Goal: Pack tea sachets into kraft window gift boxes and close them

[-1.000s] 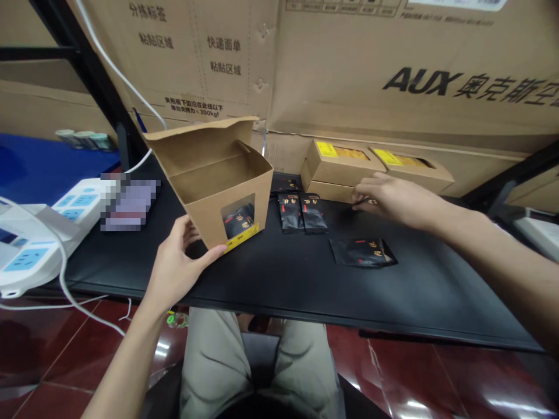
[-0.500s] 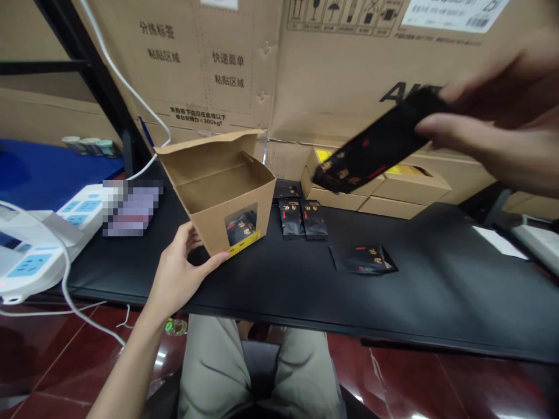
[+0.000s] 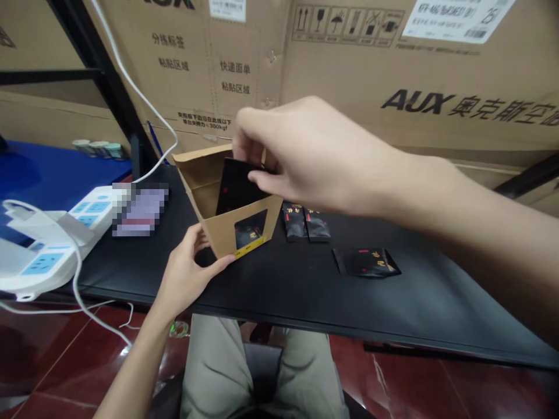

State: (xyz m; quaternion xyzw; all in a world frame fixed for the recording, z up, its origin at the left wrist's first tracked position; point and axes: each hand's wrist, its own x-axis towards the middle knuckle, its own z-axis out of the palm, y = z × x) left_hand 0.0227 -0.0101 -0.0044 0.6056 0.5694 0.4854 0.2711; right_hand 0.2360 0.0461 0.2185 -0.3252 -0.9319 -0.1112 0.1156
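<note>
My left hand (image 3: pixel 192 262) grips the lower left corner of an open kraft paper box (image 3: pixel 222 233), thumb along its front bottom edge. The box tilts a little on the black table, its lid flap raised at the back. Through its front window (image 3: pixel 250 231) a black packet with gold print shows. Above the opening, my right hand (image 3: pixel 279 151) pinches a black packet (image 3: pixel 238 183) by its upper end; the packet's lower part is inside the box, behind the front wall. Two small black packets (image 3: pixel 307 224) lie just right of the box, and another black packet (image 3: pixel 367 262) lies farther right.
Large cardboard cartons (image 3: pixel 340 75) stand along the back of the black table (image 3: pixel 279 291). At the left are a white power strip (image 3: pixel 56 244) with cables and a pixelated purple item (image 3: pixel 142 210). A blue surface (image 3: pixel 52 180) lies beyond a black metal frame.
My right hand has swung left and down from the upper right, bringing the black packet into the box opening. My left hand keeps its hold on the box. The view has shifted slightly.
</note>
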